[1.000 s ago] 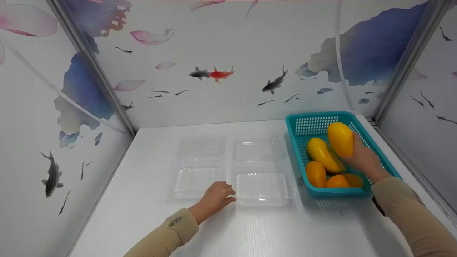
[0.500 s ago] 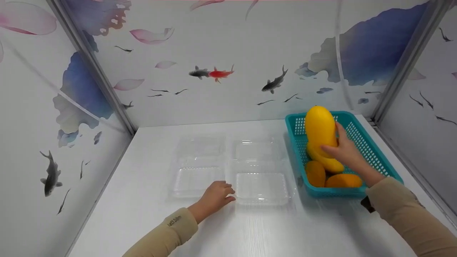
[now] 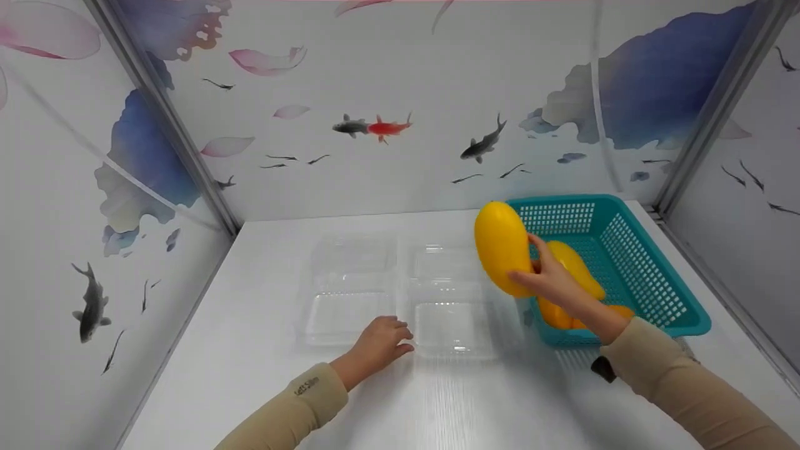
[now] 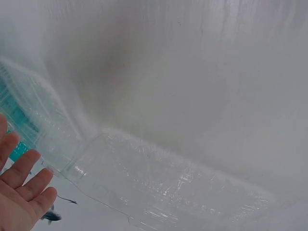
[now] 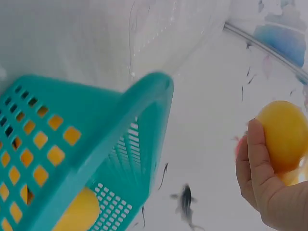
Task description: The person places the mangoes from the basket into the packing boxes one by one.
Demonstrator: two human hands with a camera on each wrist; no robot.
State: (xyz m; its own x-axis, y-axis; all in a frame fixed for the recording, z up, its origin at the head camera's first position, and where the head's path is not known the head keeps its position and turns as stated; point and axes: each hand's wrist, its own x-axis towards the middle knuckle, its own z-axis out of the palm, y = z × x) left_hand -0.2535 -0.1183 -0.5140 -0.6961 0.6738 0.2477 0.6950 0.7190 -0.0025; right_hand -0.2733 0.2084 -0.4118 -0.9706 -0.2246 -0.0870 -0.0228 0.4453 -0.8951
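My right hand (image 3: 550, 275) grips a large yellow mango (image 3: 502, 247) and holds it up at the left rim of a teal plastic basket (image 3: 672, 275). In the right wrist view the fingers wrap one side of the mango (image 5: 284, 137). Inside the basket lie another yellow mango (image 3: 574, 265) and orange fruits (image 3: 553, 314), partly covered by my right hand and wrist. My left hand (image 3: 378, 342) hovers low by the front of two clear plastic containers, its fingers relaxed and holding nothing. One clear container (image 3: 459, 325) is to its right, the other clear container (image 3: 347, 312) to its left.
The white table (image 3: 250, 350) is enclosed by white panels; the back panel (image 3: 406, 181) carries painted fish and petals. Metal posts (image 3: 209, 194) stand at the back corners. The basket sits close to the right side of the table.
My right hand has lifted the mango out of the basket and carried it left, past the basket's left rim. My left hand stays in place.
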